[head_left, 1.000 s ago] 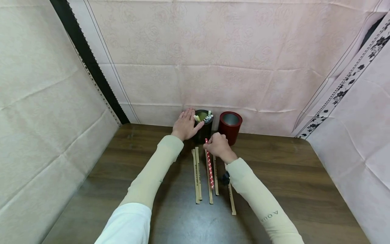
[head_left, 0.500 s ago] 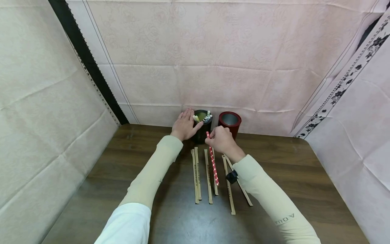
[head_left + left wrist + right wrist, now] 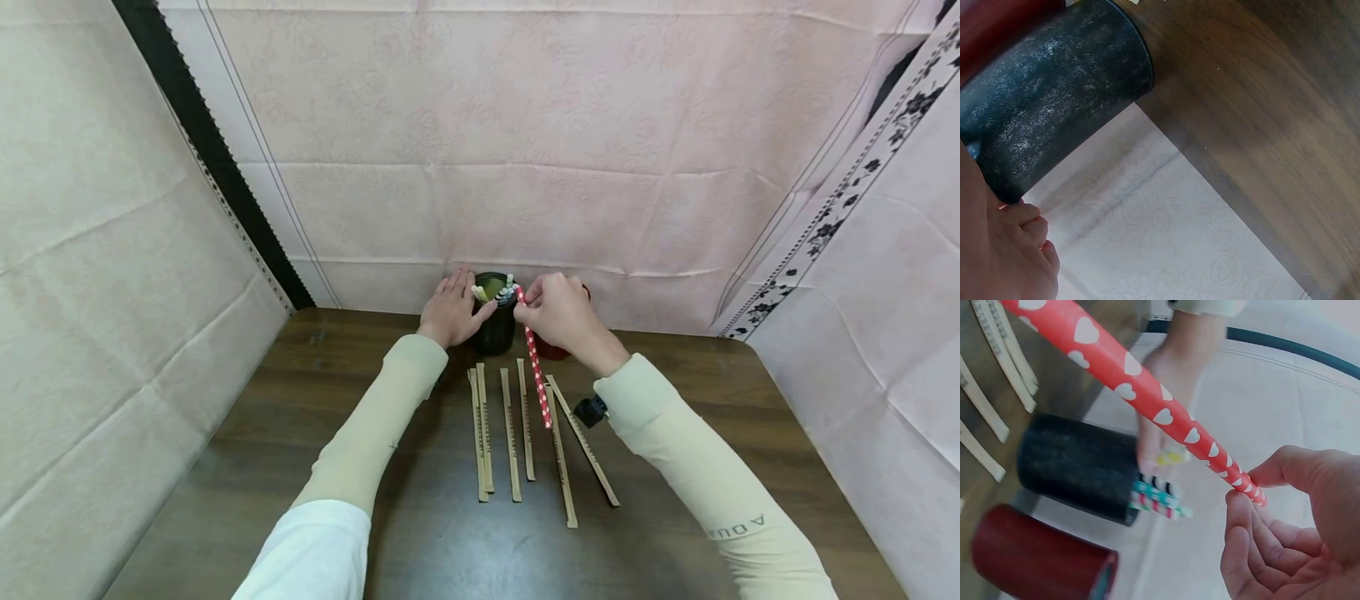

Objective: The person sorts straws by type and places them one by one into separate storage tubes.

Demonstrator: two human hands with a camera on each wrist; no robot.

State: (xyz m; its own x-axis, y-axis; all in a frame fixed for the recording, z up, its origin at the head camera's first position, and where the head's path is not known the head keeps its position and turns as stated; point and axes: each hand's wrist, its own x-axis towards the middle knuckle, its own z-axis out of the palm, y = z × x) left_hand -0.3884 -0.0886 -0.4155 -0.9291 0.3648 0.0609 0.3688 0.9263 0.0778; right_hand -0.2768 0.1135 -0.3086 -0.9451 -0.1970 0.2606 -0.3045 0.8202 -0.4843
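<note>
In the head view my right hand (image 3: 562, 310) pinches a red paper straw with white hearts (image 3: 535, 367) near its upper end, between thumb and fingertips. The straw slants down over the table, its top close to the rim of a black cup (image 3: 493, 335). Several patterned straws (image 3: 1157, 497) stick out of that cup. Against the cup's left side rests my left hand (image 3: 452, 310), fingers extended and thumb across the front near the rim. The left wrist view shows its fingertips (image 3: 1035, 230) by the cup's rim. A dark red cup (image 3: 1041, 556) stands beside the black one, mostly hidden behind my right hand in the head view.
Several narrow tan strips with printed writing (image 3: 510, 433) lie on the brown wooden table (image 3: 390, 533) in front of the cups. Pale cloth (image 3: 480, 125) hangs right behind the cups and along both sides.
My right hand has lifted the heart-patterned straw from among the tan strips and carried it up and right, to the cups' rim height. The left hand has stayed at the black cup.
</note>
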